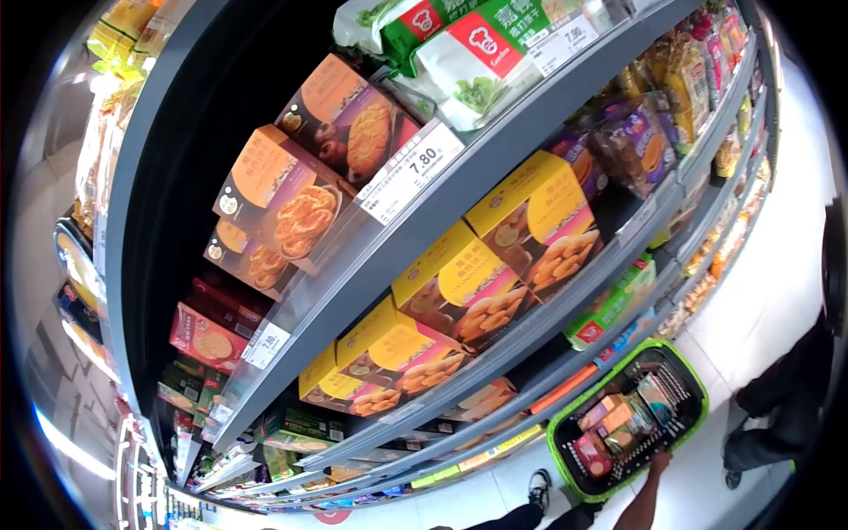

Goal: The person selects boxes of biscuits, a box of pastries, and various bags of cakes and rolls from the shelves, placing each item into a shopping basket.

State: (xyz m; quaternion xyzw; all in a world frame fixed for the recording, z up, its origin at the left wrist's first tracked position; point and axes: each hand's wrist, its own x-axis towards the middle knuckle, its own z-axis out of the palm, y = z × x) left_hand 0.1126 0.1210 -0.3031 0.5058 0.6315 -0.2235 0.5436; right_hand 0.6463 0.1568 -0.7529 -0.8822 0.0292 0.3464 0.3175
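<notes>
My right hand (pixel 659 460) reaches in from the bottom right and is at the near rim of a black shopping basket (pixel 698 375) with a bright green edge. Its fingers look closed on that rim, though they are small here. Inside the basket lie several packaged foods: a red box (pixel 592 452), an orange box (pixel 609 412) and a pale green pack (pixel 656 397). My left hand is out of view. On the shelves beside the basket stand yellow biscuit boxes (pixel 459 287) and orange-and-purple biscuit boxes (pixel 283 208).
Grey shelf edges (pixel 353 265) curve across the view with price tags. White-and-green cracker packs (pixel 477 66) lie on the upper shelf. A shoe (pixel 540 488) shows on the white floor tiles (pixel 508 486). Another person's dark-clothed legs (pixel 782 389) stand at the right.
</notes>
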